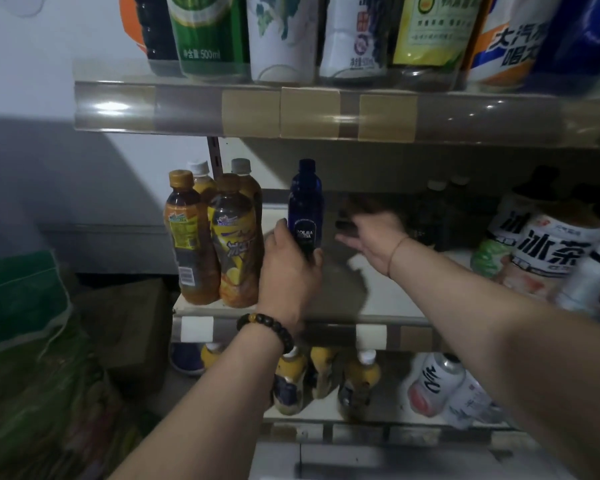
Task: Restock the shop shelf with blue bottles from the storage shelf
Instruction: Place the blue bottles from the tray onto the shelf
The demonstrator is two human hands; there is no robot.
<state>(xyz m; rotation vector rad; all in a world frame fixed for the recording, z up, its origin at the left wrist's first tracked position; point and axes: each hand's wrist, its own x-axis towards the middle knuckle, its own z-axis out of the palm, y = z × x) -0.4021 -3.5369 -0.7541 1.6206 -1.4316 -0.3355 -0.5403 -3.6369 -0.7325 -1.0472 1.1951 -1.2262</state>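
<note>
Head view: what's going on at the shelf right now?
A person is restocking. The left hand grips a blue bottle low on its body, holding it upright over the middle shelf, just right of the tea bottles. The hand hides the bottle's base, so I cannot tell whether it is set down yet. The right hand is open and empty, reaching into the bare gap to the bottle's right; its fingers are blurred.
</note>
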